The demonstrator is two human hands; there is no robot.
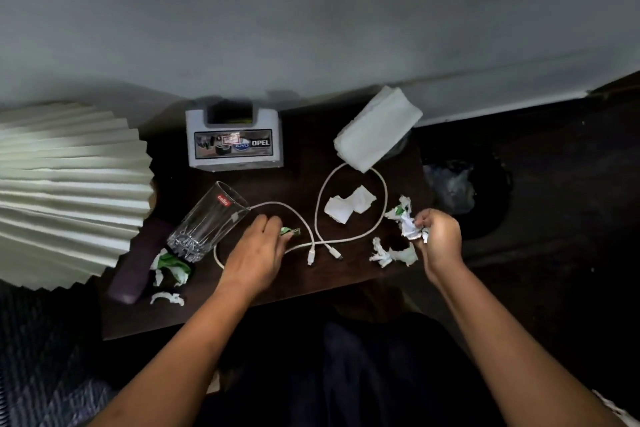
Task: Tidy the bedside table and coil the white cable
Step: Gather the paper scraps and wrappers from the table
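Rightward, the right hand (438, 236) clutches crumpled paper (410, 227) at the right edge of the bedside table (301, 156); the left hand (256, 250) pinches a green scrap (291, 231) beside the white cable (385, 204).

Dark tabletop (298, 184) carrying one white cable (316, 211), one clear glass tumbler (207, 222), one grey plastic box (233, 144), one folded white cloth (375, 128), one dark purple case (133, 270). Crumpled paper scraps (349, 206) (408, 227) (391, 255) (291, 231) (171, 265) (168, 298) numbering six. One pleated cream lampshade (69, 191) and one dark bin (498, 218) standing alongside.

Bedroom: bedside table (346, 288), pleated lampshade (69, 191).
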